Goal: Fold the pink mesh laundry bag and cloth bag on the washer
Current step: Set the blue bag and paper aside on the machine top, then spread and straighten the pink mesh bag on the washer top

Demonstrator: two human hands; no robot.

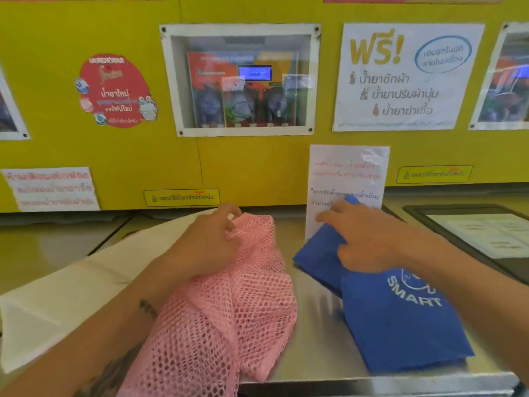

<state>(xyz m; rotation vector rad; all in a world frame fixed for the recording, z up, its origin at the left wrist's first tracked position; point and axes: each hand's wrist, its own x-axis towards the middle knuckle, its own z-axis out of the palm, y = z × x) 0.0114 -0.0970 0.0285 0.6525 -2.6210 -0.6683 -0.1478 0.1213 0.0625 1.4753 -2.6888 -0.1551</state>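
Pink mesh laundry bag (229, 310) crumpled on washer top (315, 339); blue cloth bag (400, 325) folded flat beside it.
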